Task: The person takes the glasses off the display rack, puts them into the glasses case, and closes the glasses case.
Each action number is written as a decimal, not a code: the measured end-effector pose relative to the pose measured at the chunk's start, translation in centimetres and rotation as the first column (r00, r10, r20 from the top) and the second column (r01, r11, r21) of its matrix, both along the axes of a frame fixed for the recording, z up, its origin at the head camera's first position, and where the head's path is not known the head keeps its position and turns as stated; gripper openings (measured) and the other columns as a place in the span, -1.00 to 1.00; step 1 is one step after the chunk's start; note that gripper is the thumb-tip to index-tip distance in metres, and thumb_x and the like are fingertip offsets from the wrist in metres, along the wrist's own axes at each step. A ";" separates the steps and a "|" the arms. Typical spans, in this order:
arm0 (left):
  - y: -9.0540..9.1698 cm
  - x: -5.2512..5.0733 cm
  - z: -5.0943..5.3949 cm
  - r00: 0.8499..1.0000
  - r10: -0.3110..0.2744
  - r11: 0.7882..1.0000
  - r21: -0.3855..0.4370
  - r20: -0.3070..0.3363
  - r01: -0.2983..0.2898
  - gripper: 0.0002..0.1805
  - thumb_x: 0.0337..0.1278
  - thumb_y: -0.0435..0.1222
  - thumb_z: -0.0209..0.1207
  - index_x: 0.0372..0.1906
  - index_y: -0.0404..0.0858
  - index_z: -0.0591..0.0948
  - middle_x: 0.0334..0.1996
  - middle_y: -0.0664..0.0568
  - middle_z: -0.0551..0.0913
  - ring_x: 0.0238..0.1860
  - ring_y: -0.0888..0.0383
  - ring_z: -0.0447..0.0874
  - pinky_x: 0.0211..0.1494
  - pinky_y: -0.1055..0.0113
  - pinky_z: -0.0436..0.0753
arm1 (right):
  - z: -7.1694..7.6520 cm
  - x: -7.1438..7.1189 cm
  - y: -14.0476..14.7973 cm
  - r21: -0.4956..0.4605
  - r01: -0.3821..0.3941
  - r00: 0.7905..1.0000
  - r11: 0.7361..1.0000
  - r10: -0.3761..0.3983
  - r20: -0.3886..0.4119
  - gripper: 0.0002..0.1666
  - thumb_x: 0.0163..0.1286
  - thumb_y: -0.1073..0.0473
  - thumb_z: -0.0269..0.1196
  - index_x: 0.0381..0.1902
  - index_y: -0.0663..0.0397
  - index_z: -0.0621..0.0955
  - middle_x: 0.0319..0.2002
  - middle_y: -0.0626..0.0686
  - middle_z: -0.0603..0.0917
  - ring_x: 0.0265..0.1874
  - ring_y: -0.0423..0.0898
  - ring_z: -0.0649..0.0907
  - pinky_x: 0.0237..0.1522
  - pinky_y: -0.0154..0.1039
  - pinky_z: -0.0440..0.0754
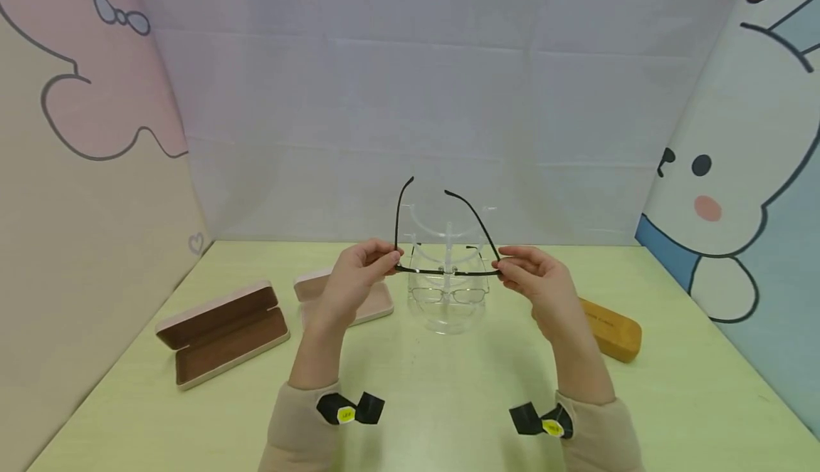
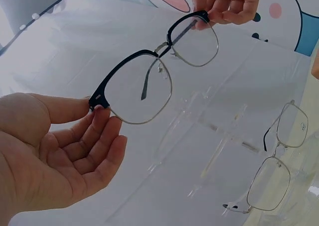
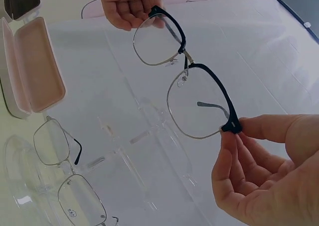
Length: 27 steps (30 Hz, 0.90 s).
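A pair of black half-rim eyeglasses point(image 1: 428, 270) is held up in front of a clear acrylic display stand point(image 1: 448, 322), its temples unfolded and pointing away. My left hand point(image 1: 357, 273) pinches the left hinge corner between thumb and fingers. At the opposite corner, my right hand point(image 1: 537, 280) pinches the frame the same way. Lower on the stand sits a second pair with thin metal rims, the wire-frame glasses point(image 1: 448, 295). Both wrist views show the black browline and clear lenses, apart from the stand's upper arms.
An open case with brown lining point(image 1: 230, 340) lies at the left of the table point(image 1: 423, 415). Another open case, pink inside point(image 1: 378, 305), is partly behind my left hand. Beyond my right wrist lies a closed mustard case point(image 1: 611, 329). A white sheet point(image 1: 423, 102) hangs behind.
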<state>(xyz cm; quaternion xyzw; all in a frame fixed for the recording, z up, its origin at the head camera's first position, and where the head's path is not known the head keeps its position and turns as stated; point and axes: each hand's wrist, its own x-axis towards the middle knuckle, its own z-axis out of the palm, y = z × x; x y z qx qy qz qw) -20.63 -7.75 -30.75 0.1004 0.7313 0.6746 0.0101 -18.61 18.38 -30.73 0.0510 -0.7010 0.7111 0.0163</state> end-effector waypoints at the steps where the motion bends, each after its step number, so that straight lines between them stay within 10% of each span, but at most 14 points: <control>1: 0.1 0.0 0.0 1.000 0.012 1.000 0.000 -0.006 -0.012 -0.77 0.21 -0.35 0.07 -0.12 -0.43 0.53 -0.30 0.09 0.59 -0.30 0.22 0.52 -0.09 0.35 0.49 | -0.1 0.0 0.0 0.000 0.005 1.000 1.000 -0.005 -0.010 -0.71 0.30 0.26 0.15 -0.02 0.20 0.50 -0.36 -0.23 0.66 -0.36 -0.28 0.63 -0.21 -0.44 0.57; 17: 0.7 0.2 0.2 0.996 0.073 0.996 0.064 -0.056 -0.070 -0.78 0.15 -0.37 0.13 -0.12 -0.38 0.59 -0.23 0.04 0.61 -0.34 0.25 0.58 -0.09 0.39 0.53 | 0.2 0.2 -0.7 -0.076 0.098 0.988 0.992 -0.106 -0.113 -0.85 0.23 0.29 0.21 -0.31 -0.08 0.66 -0.44 -0.14 0.68 -0.49 -0.24 0.66 -0.24 -0.40 0.60; 27: 0.3 0.5 0.5 0.996 0.068 0.997 0.043 -0.061 -0.065 -0.70 0.11 -0.40 0.15 -0.02 -0.31 0.57 -0.30 0.06 0.55 -0.27 0.26 0.60 -0.03 0.31 0.50 | -0.1 0.2 -0.9 0.079 0.132 0.958 0.988 -0.107 -0.265 -0.69 0.23 0.27 0.22 -0.14 0.42 0.59 -0.44 -0.15 0.67 -0.50 -0.25 0.65 -0.20 -0.41 0.59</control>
